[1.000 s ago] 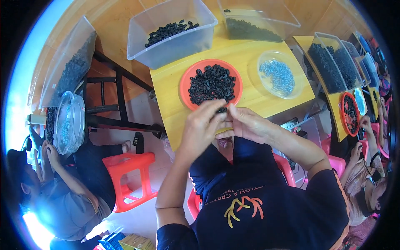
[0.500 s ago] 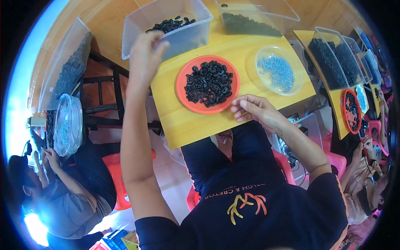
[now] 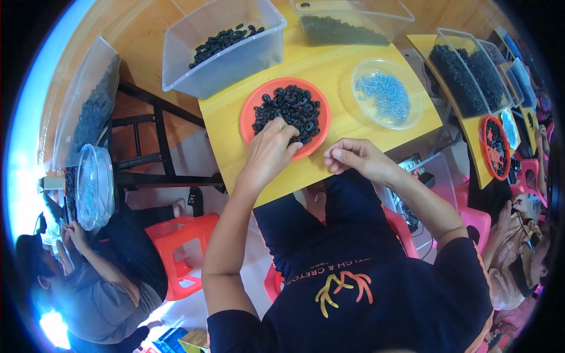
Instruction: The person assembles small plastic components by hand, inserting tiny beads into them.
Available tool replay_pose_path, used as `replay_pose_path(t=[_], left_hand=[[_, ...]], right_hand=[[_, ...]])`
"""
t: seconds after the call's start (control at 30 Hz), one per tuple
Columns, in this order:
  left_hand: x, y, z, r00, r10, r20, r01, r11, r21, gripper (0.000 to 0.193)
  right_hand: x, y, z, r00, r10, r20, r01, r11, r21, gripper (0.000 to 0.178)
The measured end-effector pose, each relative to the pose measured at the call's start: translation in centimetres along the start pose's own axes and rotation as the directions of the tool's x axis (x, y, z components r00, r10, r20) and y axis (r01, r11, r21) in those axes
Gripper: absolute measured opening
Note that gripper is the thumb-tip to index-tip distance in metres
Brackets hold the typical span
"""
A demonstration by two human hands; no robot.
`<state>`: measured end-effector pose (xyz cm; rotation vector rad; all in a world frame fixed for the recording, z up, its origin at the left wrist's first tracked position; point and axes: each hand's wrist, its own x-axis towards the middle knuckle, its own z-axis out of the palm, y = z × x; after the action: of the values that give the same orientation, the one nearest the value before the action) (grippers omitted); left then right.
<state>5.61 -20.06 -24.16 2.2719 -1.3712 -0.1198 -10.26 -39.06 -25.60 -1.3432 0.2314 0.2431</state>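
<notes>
Orange plastic shows around the rim of the dish under the left hand, and the black pieces are heaped in it, mostly beyond that hand and to its right. From where I stand, the left fingers bend down over the near side of the heap, thumb lowest; they seem to touch the pieces, but I cannot tell whether one is pinched between them. The right hand hovers near the dish, just beyond the table's near edge, its fingers curled with the thumb brought up close to them; if something small sits in that curl, I cannot see it. Plenty looks left to handle: the heap covers most of the dish's floor, with only scraps of orange between the pieces. Beyond the right hand and a little to its right, the tub holds a broad spread of clear bits, with neither hand in it. Farther out past the left hand, to its left, the bin carries more black pieces, well short of its rim. Whether those are done or waiting, I cannot say at this range, so the amount done stays uncertain.
</notes>
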Motion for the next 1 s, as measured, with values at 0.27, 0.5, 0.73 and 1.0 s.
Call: replay_pose_path(t=[0.27, 0.5, 0.73, 1.0], left_hand=[[0.0, 0.4, -0.1, 0.999, -0.045, -0.007, 0.044, 0.996, -0.083, 0.022], [-1.1, 1.1, 0.2, 0.962, -0.271, -0.011, 0.108, 0.417, -0.902, 0.017], [-3.8, 1.4, 0.2, 0.951, -0.308, -0.031, 0.116, 0.446, -0.887, 0.024], [-7.6, -1.6, 1.1, 0.786, -0.603, -0.134, 0.173, 0.422, -0.89, 0.022]], right_hand=[[0.1, 0.0, -0.6, 0.999, -0.037, -0.004, 0.037, 0.999, -0.017, 0.027], [1.6, -1.8, 1.4, 0.991, -0.13, -0.01, 0.13, 0.991, 0.019, 0.026], [3.7, -2.3, 0.9, 0.931, -0.356, -0.088, 0.294, 0.868, -0.399, 0.019], [5.4, -4.6, -0.3, 0.852, -0.521, 0.045, 0.264, 0.353, -0.897, 0.013]])
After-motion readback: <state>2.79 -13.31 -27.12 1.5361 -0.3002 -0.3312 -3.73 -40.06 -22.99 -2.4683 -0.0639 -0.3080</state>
